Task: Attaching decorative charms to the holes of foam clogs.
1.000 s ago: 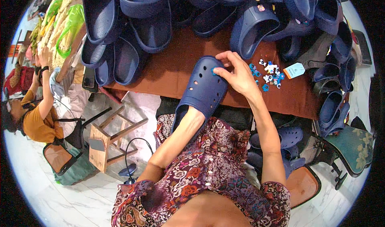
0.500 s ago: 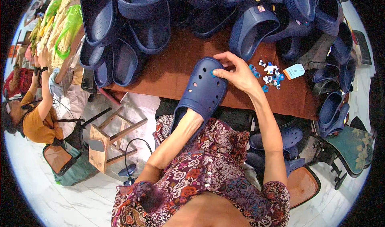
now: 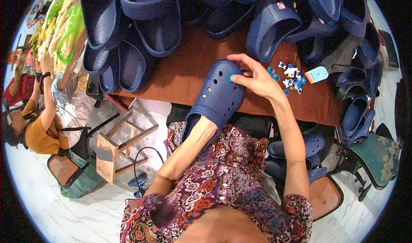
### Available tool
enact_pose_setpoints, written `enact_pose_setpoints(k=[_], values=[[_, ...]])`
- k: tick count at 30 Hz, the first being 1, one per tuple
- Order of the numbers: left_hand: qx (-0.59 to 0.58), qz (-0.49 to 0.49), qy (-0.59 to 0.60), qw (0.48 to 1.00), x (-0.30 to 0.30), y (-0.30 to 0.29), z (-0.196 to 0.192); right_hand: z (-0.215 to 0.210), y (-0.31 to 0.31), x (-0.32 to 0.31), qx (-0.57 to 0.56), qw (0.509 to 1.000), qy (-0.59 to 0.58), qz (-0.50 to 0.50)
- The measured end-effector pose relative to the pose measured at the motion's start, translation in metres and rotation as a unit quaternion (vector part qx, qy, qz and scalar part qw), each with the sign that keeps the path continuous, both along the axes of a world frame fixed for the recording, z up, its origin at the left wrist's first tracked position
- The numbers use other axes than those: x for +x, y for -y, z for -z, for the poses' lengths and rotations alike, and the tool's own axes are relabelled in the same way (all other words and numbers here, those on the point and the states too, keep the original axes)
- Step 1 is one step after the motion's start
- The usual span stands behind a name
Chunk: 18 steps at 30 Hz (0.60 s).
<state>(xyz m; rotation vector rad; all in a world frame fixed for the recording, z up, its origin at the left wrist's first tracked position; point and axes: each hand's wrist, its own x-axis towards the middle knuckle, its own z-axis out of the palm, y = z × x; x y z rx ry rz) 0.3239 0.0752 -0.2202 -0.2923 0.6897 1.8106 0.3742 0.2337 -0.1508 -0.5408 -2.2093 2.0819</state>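
Note:
A navy clog [image 3: 214, 92] with round vent holes is tilted toe-up over the table's front edge. My left hand [image 3: 205, 128] reaches through its heel opening and holds it up from inside; the fingers are hidden in the shoe. At the upper right of the toe, my right hand [image 3: 254, 77] presses its thumb on a small blue flower-like shoe charm [image 3: 230, 77] seated at a hole. Its other fingers curl over the clog's toe edge. A little pile of blue and white charms [image 3: 293, 80] lies to the right on the brown cloth.
Navy clogs [image 3: 158, 28] crowd the back and sides of the brown-covered table [image 3: 197, 50]. A pale blue tag [image 3: 316, 74] lies right of the charms. On the left are a wooden stool [image 3: 124, 146] and another person [image 3: 40, 127]; a green chair [image 3: 371, 159] stands right.
My right thumb has shifted slightly right on the charm, so more of the blue shape shows. The clog has stayed nearly in place; the whole view has shifted a little.

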Motion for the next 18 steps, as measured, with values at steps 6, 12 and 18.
enact_pose_setpoints(k=[6,12,18], values=[[0.005,0.018,-0.005,1.000,0.000,0.010,0.001,0.008,0.008,0.000,0.080,0.996,0.019,0.037],[0.022,0.054,-0.012,0.998,-0.004,0.011,0.001,0.015,0.012,0.004,0.108,0.992,0.004,0.058],[0.028,0.070,-0.039,0.996,-0.010,0.014,0.000,0.017,0.013,0.010,0.040,0.997,-0.048,0.044]])
